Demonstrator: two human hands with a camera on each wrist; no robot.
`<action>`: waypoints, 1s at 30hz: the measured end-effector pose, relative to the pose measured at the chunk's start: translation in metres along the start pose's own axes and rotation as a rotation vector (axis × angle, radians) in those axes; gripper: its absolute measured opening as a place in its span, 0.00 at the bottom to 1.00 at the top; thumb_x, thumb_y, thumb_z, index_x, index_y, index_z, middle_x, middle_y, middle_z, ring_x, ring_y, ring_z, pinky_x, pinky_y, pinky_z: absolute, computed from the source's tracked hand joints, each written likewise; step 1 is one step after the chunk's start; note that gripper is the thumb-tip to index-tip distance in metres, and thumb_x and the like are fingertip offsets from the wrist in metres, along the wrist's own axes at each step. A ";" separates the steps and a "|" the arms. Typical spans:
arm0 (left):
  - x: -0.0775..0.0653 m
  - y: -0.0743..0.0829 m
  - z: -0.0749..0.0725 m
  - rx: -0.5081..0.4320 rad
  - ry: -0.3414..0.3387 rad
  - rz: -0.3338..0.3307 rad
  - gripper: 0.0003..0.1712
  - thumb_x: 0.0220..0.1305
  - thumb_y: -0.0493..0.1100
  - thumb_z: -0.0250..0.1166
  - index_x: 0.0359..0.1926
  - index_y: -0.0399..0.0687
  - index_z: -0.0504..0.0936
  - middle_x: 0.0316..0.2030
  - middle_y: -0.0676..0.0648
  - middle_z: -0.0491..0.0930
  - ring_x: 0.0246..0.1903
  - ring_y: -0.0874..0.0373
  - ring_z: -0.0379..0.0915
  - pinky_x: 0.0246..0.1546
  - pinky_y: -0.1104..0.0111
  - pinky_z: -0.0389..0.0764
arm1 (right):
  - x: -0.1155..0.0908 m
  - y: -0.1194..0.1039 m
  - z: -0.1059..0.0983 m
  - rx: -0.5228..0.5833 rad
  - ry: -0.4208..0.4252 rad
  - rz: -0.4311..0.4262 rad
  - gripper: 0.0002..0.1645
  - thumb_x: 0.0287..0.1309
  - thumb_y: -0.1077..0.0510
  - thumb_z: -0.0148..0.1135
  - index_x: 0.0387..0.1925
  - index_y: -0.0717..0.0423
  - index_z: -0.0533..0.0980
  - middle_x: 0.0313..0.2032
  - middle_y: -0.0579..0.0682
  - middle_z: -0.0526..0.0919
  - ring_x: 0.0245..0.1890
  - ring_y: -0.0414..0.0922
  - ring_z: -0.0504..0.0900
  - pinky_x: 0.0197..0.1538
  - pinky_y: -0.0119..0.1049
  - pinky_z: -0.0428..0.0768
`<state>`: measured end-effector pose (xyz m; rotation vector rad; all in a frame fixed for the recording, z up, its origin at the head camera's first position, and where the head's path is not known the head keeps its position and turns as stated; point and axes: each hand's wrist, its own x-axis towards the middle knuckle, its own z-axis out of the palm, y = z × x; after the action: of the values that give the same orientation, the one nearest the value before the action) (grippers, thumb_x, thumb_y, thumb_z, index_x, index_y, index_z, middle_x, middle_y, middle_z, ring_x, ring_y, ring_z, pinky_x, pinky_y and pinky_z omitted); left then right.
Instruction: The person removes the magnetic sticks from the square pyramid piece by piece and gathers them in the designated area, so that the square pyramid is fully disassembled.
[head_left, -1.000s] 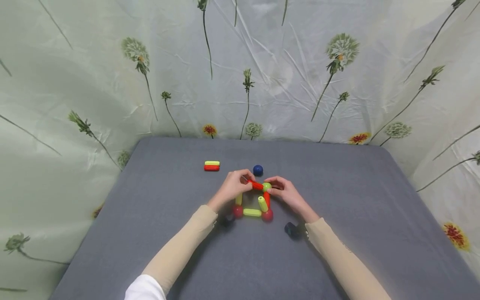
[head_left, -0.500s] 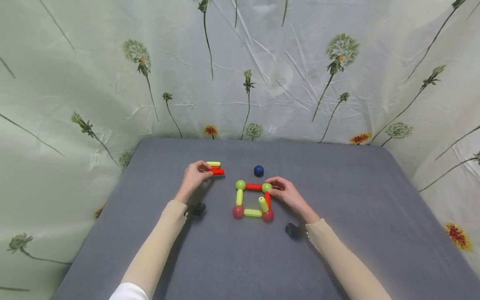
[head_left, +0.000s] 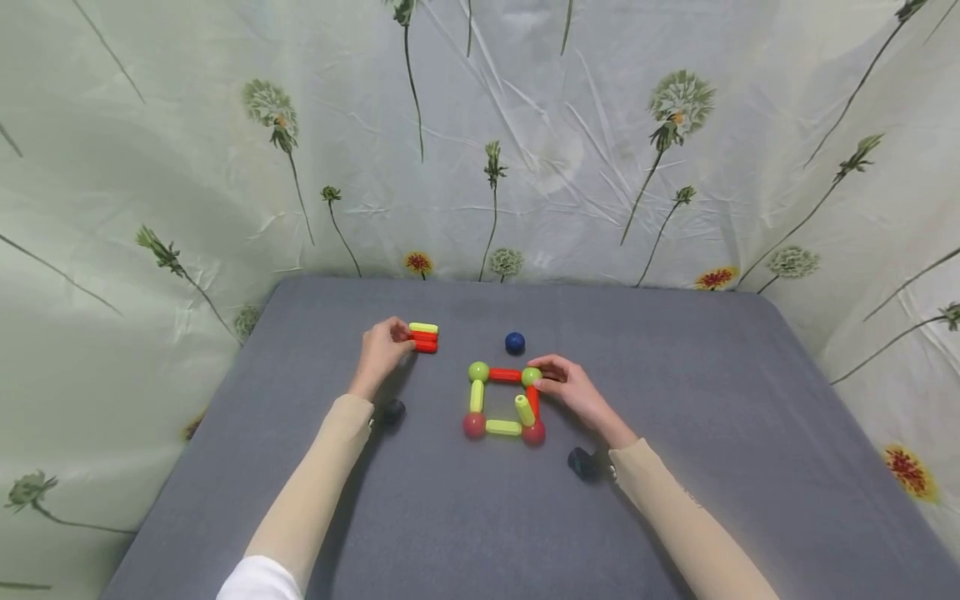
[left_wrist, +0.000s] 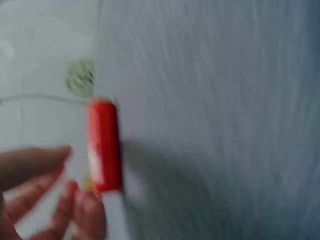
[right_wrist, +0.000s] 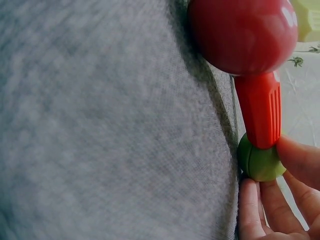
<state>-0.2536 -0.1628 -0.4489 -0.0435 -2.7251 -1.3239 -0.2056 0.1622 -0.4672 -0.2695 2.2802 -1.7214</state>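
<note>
1. The left hand [head_left: 378,357] is at the left end of two red rods [head_left: 426,347] beside a lime rod [head_left: 424,328]; its fingers are parted, though blur leaves contact uncertain.
2. The right hand [head_left: 579,395] pinches a green ball [head_left: 531,377], the far right corner of a square frame [head_left: 503,427] of rods and balls on the worktop [head_left: 450,517].
3. A leaning rod [head_left: 525,410], also lime, rises from the frame's near right red ball [head_left: 533,432].
4. A blue ball [head_left: 514,343] lies beyond the frame.

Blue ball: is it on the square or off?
Off: in the head view, the blue ball sits apart, beyond the stick-and-ball square, with gray table showing between.
</note>
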 end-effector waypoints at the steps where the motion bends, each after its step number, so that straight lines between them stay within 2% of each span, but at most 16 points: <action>1: -0.003 0.005 0.002 -0.034 -0.022 0.043 0.08 0.55 0.30 0.67 0.37 0.34 0.78 0.35 0.38 0.80 0.35 0.47 0.76 0.34 0.65 0.74 | 0.000 0.000 0.000 0.002 0.004 0.005 0.19 0.63 0.64 0.59 0.54 0.65 0.73 0.51 0.59 0.77 0.52 0.52 0.75 0.56 0.43 0.73; 3: -0.010 0.017 0.007 -0.136 -0.126 0.138 0.10 0.56 0.29 0.66 0.40 0.33 0.78 0.38 0.36 0.80 0.37 0.47 0.77 0.37 0.64 0.75 | -0.001 -0.001 0.000 0.004 0.008 0.008 0.19 0.62 0.65 0.59 0.54 0.64 0.73 0.51 0.59 0.78 0.52 0.52 0.76 0.56 0.44 0.73; 5: -0.020 0.030 0.016 -0.252 -0.292 0.226 0.12 0.57 0.29 0.66 0.43 0.33 0.78 0.42 0.35 0.79 0.39 0.47 0.77 0.40 0.63 0.76 | -0.001 -0.001 -0.001 0.008 0.014 0.010 0.19 0.62 0.65 0.60 0.54 0.64 0.74 0.51 0.58 0.78 0.52 0.52 0.76 0.56 0.44 0.73; 7: -0.032 0.044 0.028 -0.338 -0.475 0.285 0.14 0.59 0.30 0.65 0.47 0.34 0.77 0.45 0.36 0.78 0.40 0.49 0.76 0.42 0.63 0.76 | -0.002 -0.002 -0.001 0.007 0.012 -0.005 0.19 0.62 0.64 0.60 0.54 0.65 0.73 0.51 0.59 0.78 0.52 0.52 0.75 0.56 0.44 0.73; 8: -0.037 0.051 0.034 -0.358 -0.556 0.307 0.15 0.60 0.30 0.64 0.49 0.35 0.77 0.47 0.37 0.77 0.41 0.50 0.75 0.42 0.63 0.77 | -0.002 -0.002 -0.001 0.004 0.008 -0.016 0.19 0.62 0.64 0.60 0.55 0.65 0.73 0.51 0.60 0.77 0.52 0.53 0.75 0.56 0.44 0.73; 10: -0.047 0.061 0.046 -0.368 -0.673 0.358 0.17 0.61 0.32 0.64 0.51 0.38 0.77 0.49 0.40 0.77 0.41 0.53 0.75 0.42 0.63 0.78 | -0.002 -0.002 -0.001 0.013 0.004 -0.023 0.19 0.62 0.64 0.60 0.55 0.65 0.73 0.51 0.59 0.77 0.52 0.52 0.76 0.55 0.41 0.74; 12: -0.055 0.069 0.057 -0.349 -0.730 0.414 0.18 0.61 0.34 0.65 0.52 0.40 0.77 0.50 0.43 0.76 0.40 0.56 0.76 0.42 0.64 0.78 | -0.001 -0.001 -0.001 0.020 -0.005 -0.035 0.19 0.63 0.64 0.59 0.55 0.66 0.72 0.51 0.60 0.77 0.52 0.53 0.75 0.54 0.39 0.75; 14: -0.059 0.074 0.065 -0.327 -0.744 0.457 0.16 0.60 0.34 0.66 0.50 0.41 0.78 0.48 0.47 0.77 0.39 0.58 0.76 0.43 0.66 0.78 | -0.001 0.000 -0.001 0.032 -0.010 -0.041 0.19 0.62 0.65 0.59 0.55 0.66 0.72 0.51 0.61 0.77 0.51 0.53 0.75 0.52 0.36 0.75; 16: -0.061 0.076 0.070 -0.294 -0.711 0.487 0.13 0.59 0.33 0.67 0.46 0.42 0.80 0.43 0.49 0.78 0.37 0.59 0.75 0.43 0.68 0.78 | -0.001 0.000 0.000 0.037 -0.013 -0.038 0.20 0.62 0.65 0.59 0.55 0.66 0.72 0.51 0.60 0.77 0.51 0.52 0.75 0.51 0.35 0.75; 19: -0.060 0.074 0.073 -0.228 -0.618 0.498 0.09 0.56 0.30 0.68 0.39 0.42 0.80 0.35 0.52 0.79 0.34 0.61 0.75 0.41 0.70 0.78 | -0.001 0.000 0.000 0.032 -0.016 -0.042 0.20 0.63 0.66 0.58 0.56 0.68 0.71 0.52 0.62 0.77 0.52 0.54 0.75 0.52 0.37 0.75; 21: -0.059 0.070 0.074 -0.169 -0.527 0.502 0.09 0.54 0.29 0.68 0.35 0.44 0.80 0.32 0.53 0.78 0.33 0.62 0.74 0.38 0.71 0.77 | -0.001 0.000 0.000 0.027 -0.017 -0.039 0.20 0.63 0.65 0.58 0.56 0.68 0.71 0.52 0.63 0.76 0.52 0.55 0.75 0.54 0.40 0.75; 24: -0.059 0.065 0.072 -0.148 -0.447 0.478 0.10 0.52 0.29 0.70 0.33 0.45 0.80 0.31 0.54 0.78 0.32 0.62 0.74 0.37 0.71 0.78 | -0.001 0.000 0.000 0.021 -0.017 -0.035 0.20 0.63 0.65 0.58 0.56 0.68 0.71 0.53 0.63 0.76 0.53 0.55 0.75 0.55 0.41 0.74; 26: -0.059 0.063 0.068 -0.161 -0.421 0.459 0.10 0.52 0.29 0.70 0.33 0.45 0.80 0.31 0.53 0.79 0.33 0.61 0.75 0.37 0.70 0.78 | -0.001 -0.001 0.000 0.015 -0.015 -0.023 0.20 0.63 0.65 0.58 0.56 0.67 0.72 0.53 0.62 0.76 0.53 0.54 0.75 0.55 0.42 0.74; 30: -0.052 0.057 0.052 -0.232 -0.385 0.370 0.09 0.54 0.31 0.69 0.36 0.43 0.81 0.34 0.50 0.81 0.36 0.58 0.78 0.40 0.66 0.79 | -0.001 -0.001 0.000 0.002 0.001 -0.013 0.20 0.62 0.65 0.59 0.55 0.66 0.72 0.52 0.60 0.77 0.53 0.52 0.75 0.55 0.41 0.74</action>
<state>-0.2026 -0.0853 -0.4425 -0.8600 -2.6371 -1.6355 -0.2050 0.1619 -0.4663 -0.2828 2.2820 -1.7308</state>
